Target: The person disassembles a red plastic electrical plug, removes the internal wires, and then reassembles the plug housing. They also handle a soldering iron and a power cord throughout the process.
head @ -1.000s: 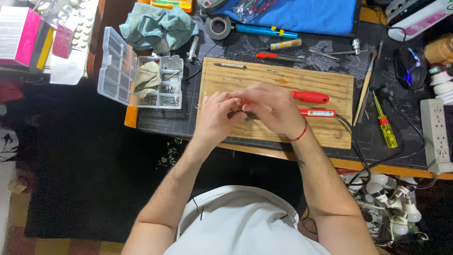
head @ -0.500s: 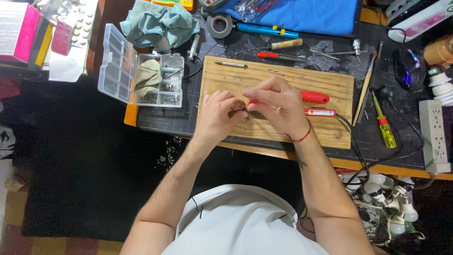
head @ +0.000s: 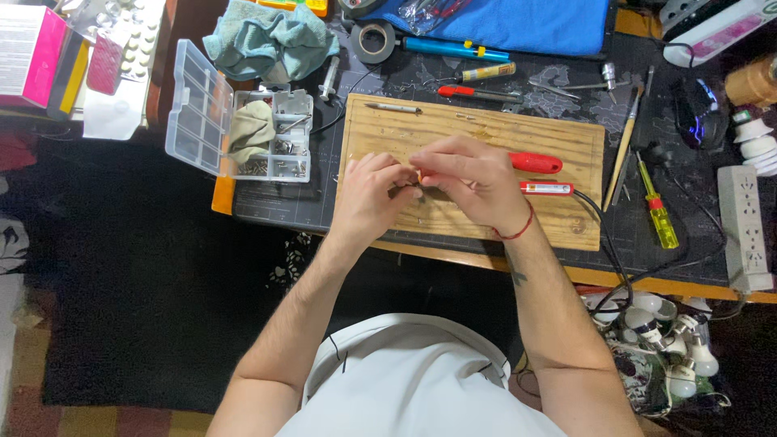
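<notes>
Both hands had stayed together over the wooden board (head: 477,133); the left hand (head: 368,198) and right hand (head: 469,182) pinched a tiny part (head: 418,173), the right having shifted slightly, grip closed.

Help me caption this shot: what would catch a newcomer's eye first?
Both hands, the left hand and right hand, meet over a wooden board at mid-desk, pinching something too small to identify. A red-handled tool lies just right of them, and an open clear parts box sits left.
</notes>
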